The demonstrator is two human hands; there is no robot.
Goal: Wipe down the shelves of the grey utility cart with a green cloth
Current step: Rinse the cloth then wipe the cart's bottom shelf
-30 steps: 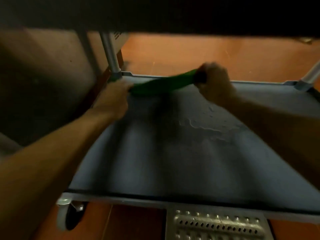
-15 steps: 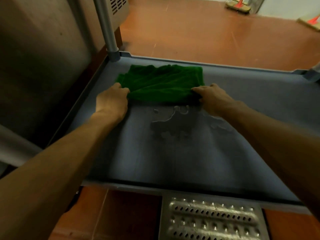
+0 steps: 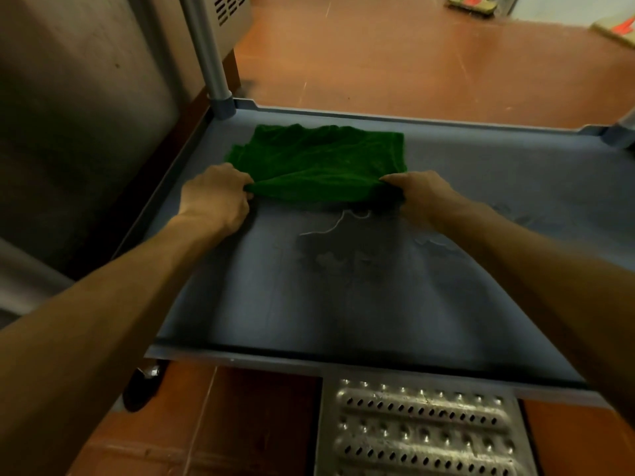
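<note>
Pinching the green cloth (image 3: 319,159) at its near corners, one in the left grip (image 3: 214,197), one in the right grip (image 3: 417,197). Spread on the grey cart shelf (image 3: 378,304), far-left part.

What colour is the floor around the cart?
Reddish-brown floor, seen in the head view, beyond the grey cart shelf.

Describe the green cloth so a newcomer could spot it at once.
Find the grey cart shelf filling the view. Toward its far left corner, near the metal post, the green cloth lies spread, its near corners pinched by the left hand and right hand. It is the only green thing there.
</note>
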